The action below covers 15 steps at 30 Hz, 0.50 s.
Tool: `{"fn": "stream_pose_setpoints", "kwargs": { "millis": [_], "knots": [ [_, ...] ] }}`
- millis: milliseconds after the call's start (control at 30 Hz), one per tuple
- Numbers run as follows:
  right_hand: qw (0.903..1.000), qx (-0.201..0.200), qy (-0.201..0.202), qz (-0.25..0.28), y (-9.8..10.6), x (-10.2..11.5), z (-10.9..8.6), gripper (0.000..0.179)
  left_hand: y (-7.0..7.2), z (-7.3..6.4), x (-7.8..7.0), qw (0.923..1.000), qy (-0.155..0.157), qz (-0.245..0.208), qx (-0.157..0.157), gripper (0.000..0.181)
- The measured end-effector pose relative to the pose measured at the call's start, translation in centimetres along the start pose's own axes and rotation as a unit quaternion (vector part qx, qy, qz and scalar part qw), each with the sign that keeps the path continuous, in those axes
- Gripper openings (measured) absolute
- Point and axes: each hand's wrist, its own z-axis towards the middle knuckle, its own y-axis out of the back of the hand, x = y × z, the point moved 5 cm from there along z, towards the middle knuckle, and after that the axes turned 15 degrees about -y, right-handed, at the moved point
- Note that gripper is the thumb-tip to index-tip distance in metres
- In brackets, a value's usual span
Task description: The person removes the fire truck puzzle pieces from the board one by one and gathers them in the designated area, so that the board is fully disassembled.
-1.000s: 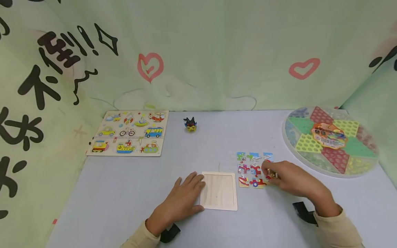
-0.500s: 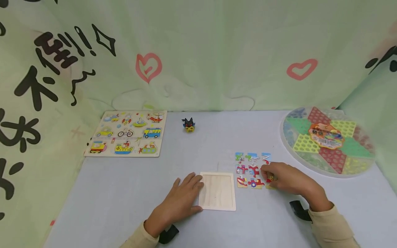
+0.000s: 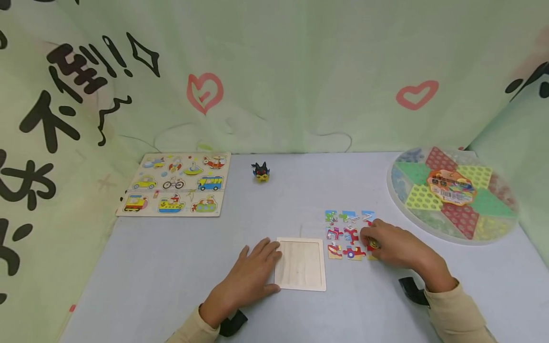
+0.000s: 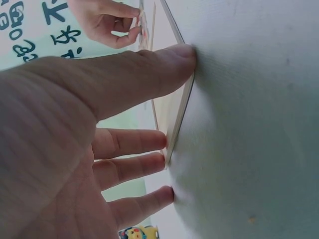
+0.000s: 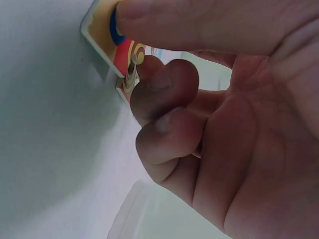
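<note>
Beside the tray, small colourful jigsaw pieces (image 3: 353,252) lie in rows on the table. My right hand (image 3: 396,245) is over the right column, thumb and fingers curled, pinching a jigsaw piece (image 5: 121,59) low at the table; the hand covers part of it. A shallow square wooden puzzle tray (image 3: 300,264) with a raised rim lies in front of me, bare inside. My left hand (image 3: 250,274) rests at its left edge, fingers spread and fairly straight. In the left wrist view, the thumb and fingertips touch the tray's rim (image 4: 182,107).
A wooden vehicle puzzle board (image 3: 177,186) lies at the back left. Near the back edge stands a small black and yellow toy figure (image 3: 261,172). A large round board with coloured triangles (image 3: 454,195) lies at the right. A green printed curtain (image 3: 300,71) hangs behind the table.
The right hand has shifted only slightly at the right column, and more of the bottom right piece shows below it. The left hand stays at the tray's edge. The head view has moved a little.
</note>
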Motion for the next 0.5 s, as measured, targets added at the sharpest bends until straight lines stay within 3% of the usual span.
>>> {"fn": "stream_pose_setpoints", "kwargs": {
  "millis": [500],
  "knots": [
    [1.0, -0.005, 0.001, 0.0, -0.17, 0.28, -0.13, 0.026, -0.16, 0.02, 0.07, 1.0, 0.002, 0.006, 0.006, 0.071]
  ]
}}
